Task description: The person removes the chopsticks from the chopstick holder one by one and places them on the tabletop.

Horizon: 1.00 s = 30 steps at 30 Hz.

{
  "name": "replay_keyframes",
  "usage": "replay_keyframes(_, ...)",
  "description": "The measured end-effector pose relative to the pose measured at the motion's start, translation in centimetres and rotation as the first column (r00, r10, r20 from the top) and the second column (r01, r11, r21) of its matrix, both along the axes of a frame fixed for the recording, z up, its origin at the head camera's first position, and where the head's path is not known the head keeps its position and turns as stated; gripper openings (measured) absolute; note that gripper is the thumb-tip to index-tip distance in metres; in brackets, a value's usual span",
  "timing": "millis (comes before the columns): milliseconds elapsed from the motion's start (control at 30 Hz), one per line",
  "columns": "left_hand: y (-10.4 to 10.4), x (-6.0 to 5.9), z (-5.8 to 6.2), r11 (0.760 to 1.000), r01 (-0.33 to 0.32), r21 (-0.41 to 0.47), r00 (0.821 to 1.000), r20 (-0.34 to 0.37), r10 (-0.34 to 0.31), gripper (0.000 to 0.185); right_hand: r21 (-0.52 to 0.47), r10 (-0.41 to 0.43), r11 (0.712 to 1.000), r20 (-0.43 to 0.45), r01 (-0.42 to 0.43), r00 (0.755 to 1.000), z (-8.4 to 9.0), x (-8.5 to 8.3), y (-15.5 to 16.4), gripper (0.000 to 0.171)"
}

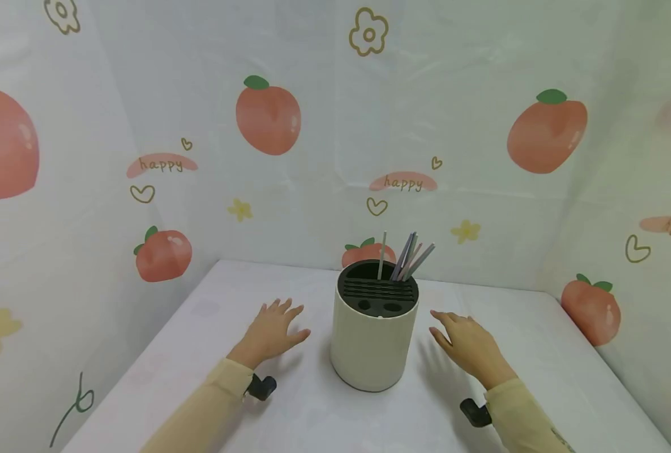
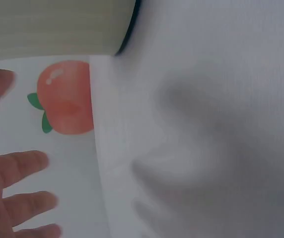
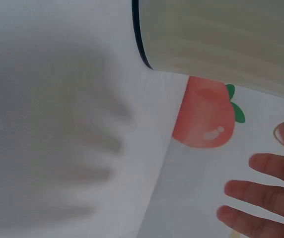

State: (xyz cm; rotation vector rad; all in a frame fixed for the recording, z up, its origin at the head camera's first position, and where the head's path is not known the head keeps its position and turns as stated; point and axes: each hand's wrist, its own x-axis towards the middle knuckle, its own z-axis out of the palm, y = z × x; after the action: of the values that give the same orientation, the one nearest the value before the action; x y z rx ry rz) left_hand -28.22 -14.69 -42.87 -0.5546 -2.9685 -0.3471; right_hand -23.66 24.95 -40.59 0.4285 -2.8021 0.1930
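Observation:
A cream cylindrical utensil holder [image 1: 371,352] with a black slotted top [image 1: 377,290] stands upright on the table. Several thin sticks [image 1: 405,258], grey-purple, pinkish and pale, lean out of its rear compartment. To its left, my left hand [image 1: 271,333] hovers over the table with fingers spread, holding nothing. My right hand [image 1: 466,343] is on the other side of the holder, fingers extended toward it and also holding nothing. Both wrist views show the holder's lower wall [image 2: 57,29] beside the fingers, with a gap between.
The white-covered table [image 1: 307,421] reaches back to a hanging cloth [image 1: 312,207] printed with peaches, flowers and the word happy. More of this cloth closes in both sides. Each wrist wears a small black camera, the left camera [image 1: 261,386] and the right camera [image 1: 475,413].

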Motion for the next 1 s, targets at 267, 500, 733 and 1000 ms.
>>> replay_keyframes(267, 0.0, 0.9, -0.1, 0.996, -0.044, 0.079, 0.981, 0.19, 0.028, 0.04, -0.038, 0.015, 0.999, 0.016, -0.015, 1.0, -0.8, 0.2, 0.4, 0.022)
replay_keyframes(500, -0.1, 0.4, 0.5, 0.993, -0.036, 0.114, 0.981, 0.194, 0.013, 0.035, -0.124, 0.039, 0.992, 0.048, -0.033, 0.998, 0.0, 0.0, 0.7, 0.018)
replay_keyframes(733, 0.9, -0.7, 4.8, 0.946, 0.023, 0.324, 0.988, 0.138, -0.071, 0.034, -0.346, 0.108, 0.934, 0.038, -0.089, 0.993, 4.3, -0.9, 0.5, 0.026)
replay_keyframes(1000, 3.0, -1.0, 9.3, 0.727, 0.129, 0.674, 0.968, 0.073, -0.24, 0.04, -0.647, 0.164, 0.733, -0.129, -0.209, 0.978, 8.8, -2.5, -1.1, 0.03)
